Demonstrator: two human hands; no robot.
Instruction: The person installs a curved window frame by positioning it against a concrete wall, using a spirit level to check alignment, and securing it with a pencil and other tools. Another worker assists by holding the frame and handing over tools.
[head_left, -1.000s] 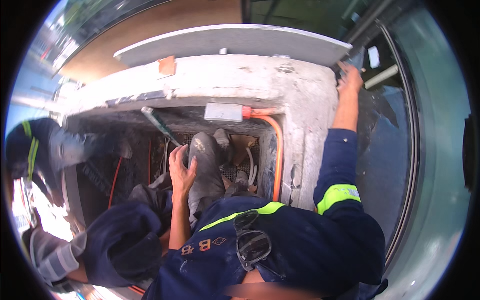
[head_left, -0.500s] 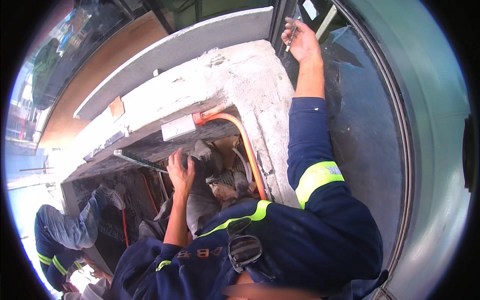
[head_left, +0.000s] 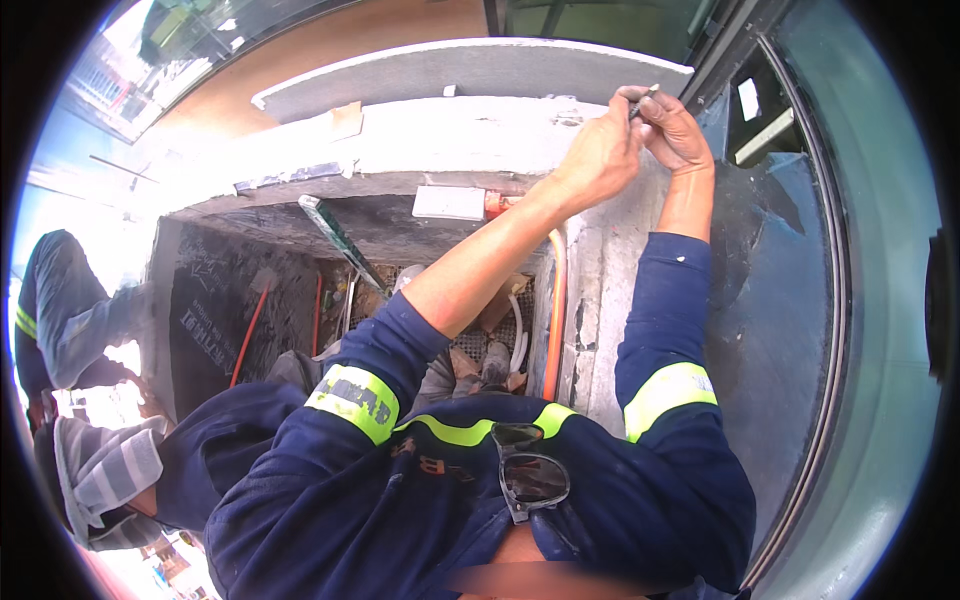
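Both of my hands meet at the right end of a long grey board [head_left: 460,78], above the pale concrete ledge [head_left: 420,135]. A thin dark pencil-like stick [head_left: 646,97] with a pale tip slants between them. My right hand [head_left: 682,135] is closed on it, thumb and fingers bent around the shaft. From the left, my left hand [head_left: 603,150] reaches across, its curled fingers at the stick's lower part. Its fingertips are partly hidden behind the knuckles, and the stick's lower end cannot be seen.
Under the ledge are a white box [head_left: 449,202], an orange pipe [head_left: 556,320] and a dark green strip [head_left: 343,243] leaning upward. Dark glass [head_left: 740,330] stands at the right. Another person's leg [head_left: 70,310] shows at the far left. Sunglasses [head_left: 533,479] hang at my collar.
My left hand has risen from over the recess and crossed right to the stick in my right hand. The view has shifted, with the ledge and board now more level.
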